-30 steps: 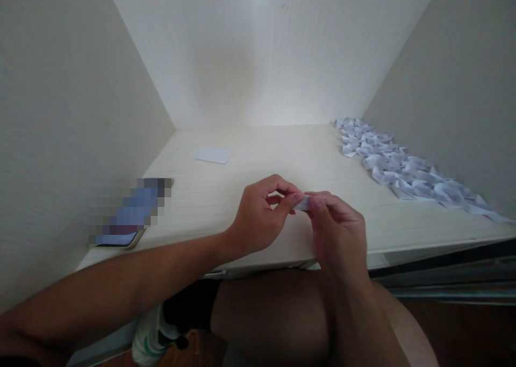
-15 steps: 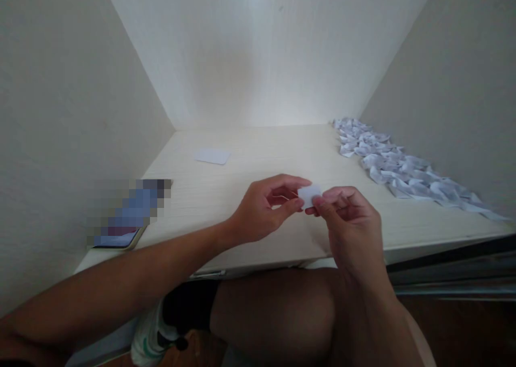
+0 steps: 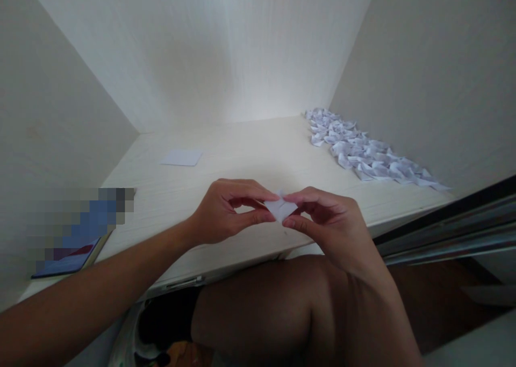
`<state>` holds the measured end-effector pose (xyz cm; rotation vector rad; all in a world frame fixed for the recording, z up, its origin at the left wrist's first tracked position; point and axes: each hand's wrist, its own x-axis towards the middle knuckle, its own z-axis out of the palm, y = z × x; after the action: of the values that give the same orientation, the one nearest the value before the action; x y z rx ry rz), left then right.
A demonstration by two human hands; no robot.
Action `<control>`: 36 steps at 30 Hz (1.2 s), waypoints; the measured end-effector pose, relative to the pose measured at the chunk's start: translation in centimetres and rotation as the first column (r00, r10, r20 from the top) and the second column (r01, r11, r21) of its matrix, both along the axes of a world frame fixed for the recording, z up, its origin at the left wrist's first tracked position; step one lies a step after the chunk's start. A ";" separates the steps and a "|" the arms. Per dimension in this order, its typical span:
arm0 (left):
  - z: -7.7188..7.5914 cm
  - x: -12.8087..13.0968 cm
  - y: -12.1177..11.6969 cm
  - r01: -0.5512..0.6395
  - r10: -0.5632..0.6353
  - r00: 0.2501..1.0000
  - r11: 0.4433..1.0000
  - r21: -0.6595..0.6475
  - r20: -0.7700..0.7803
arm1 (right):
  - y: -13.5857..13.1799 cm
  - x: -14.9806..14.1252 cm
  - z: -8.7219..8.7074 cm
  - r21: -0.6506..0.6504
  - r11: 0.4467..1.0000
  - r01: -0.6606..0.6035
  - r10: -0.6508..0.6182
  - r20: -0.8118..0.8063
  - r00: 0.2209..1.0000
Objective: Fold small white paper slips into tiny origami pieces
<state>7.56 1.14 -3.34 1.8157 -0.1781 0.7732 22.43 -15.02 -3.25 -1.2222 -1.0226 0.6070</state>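
Note:
Between my two hands, above the front part of the white desk (image 3: pixel 237 152), is a small folded piece of white paper (image 3: pixel 281 209), turned so that a corner points down. My left hand (image 3: pixel 236 208) pinches its left side between thumb and fingers. On the right side, my right hand (image 3: pixel 324 211) pinches it the same way, thumb below and index finger on top. A flat stack or sheet of white paper (image 3: pixel 181 157) lies farther back on the left of the desk.
Many folded white paper pieces (image 3: pixel 355 146) lie in a long heap along the right wall. A phone-like device (image 3: pixel 76 257), mostly blurred out, rests at the left edge. My bare leg (image 3: pixel 258 308) is under the desk, near a drawer handle (image 3: pixel 185 282).
The paper has turned from a squarish flat face to a corner-down shape, and both hands now pinch opposite sides. The camera view has shifted and tilted, moving the desk leftward in view.

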 end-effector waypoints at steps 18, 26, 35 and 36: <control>0.3 -0.4 -0.3 -0.025 0.028 0.998 0.999 0.044 -0.058 | -0.4 0.0 -0.1 0.070 0.997 -0.027 0.025 0.021 0.999; 0.4 -0.2 -0.3 -0.044 0.047 0.997 0.998 0.043 -0.055 | -0.5 0.2 -0.4 0.040 0.998 -0.043 0.042 0.028 0.999; 0.4 -0.4 -0.3 -0.049 0.049 0.998 0.999 0.003 -0.050 | -0.5 0.0 -0.1 0.041 0.998 -0.055 0.055 0.000 0.999; 0.4 -0.4 -0.4 -0.059 0.058 0.997 0.998 -0.007 -0.055 | -0.4 -0.1 0.0 0.042 0.998 -0.044 0.044 0.014 0.999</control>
<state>7.18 0.75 -2.96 1.8389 -0.0861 0.7632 22.36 -15.44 -3.30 -1.1703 -1.0706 0.6090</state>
